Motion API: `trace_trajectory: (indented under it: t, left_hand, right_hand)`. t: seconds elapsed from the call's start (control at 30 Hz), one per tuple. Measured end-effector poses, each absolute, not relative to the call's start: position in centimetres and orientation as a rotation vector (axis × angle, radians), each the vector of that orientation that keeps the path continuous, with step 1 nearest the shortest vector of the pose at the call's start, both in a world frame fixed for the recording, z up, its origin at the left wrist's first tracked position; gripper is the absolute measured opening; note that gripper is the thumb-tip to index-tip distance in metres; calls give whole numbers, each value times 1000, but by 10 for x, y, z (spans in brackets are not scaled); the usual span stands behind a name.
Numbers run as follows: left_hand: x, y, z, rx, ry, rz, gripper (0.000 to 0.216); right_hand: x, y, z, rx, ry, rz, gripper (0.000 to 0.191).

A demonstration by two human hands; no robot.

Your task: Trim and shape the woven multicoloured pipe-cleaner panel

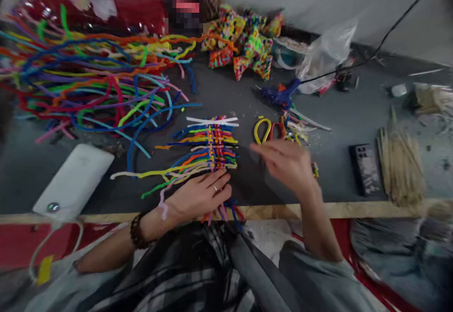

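My left hand (203, 191) lies flat, fingers stretched out, over the near end of a woven strip of colourful pipe cleaners (216, 144). Long pipe-cleaner ends stick out to the strip's left, shorter ones to its right. Two white strips cross at its far end. To the right, my right hand (287, 163) is raised over the table, its fingers pointing left and slightly blurred. Whether it pinches anything is unclear. Just beyond it are scissors (262, 130) with yellow and red handles; the hand hides their lower part.
Loose pipe cleaners (106, 80) heap up at the back left. A white power bank (76, 180) lies at left. Behind are multicoloured bows (253, 43), a blue glue gun (281, 96) with black cord and a plastic bag (329, 54). A phone (365, 168) and stick bundle (399, 165) lie right.
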State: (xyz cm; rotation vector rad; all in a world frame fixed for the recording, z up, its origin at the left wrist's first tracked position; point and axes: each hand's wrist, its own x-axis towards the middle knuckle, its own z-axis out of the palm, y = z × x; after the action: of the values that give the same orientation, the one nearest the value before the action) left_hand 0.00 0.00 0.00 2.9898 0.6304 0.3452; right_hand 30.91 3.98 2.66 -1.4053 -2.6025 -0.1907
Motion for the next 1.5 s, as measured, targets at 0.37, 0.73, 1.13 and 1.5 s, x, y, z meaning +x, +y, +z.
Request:
trace_trajectory:
  t: [0.37,0.73,1.13,1.5]
  left_hand:
    - [8,-16,-7,3133,634,371,40]
    - [5,-17,-11,3102,617,439,39]
    - [15,-45,-4,2980,967,422,41]
    - [24,-48,0,2929,1049,383,37]
  right_hand:
    - [334,97,44,-1231,-3205,-356,36]
    - [331,79,59,-1480,-2857,49,30]
    - [278,39,59,-1656,-2583,630,18]
    - [304,42,63,-1543,-2715,996,37]
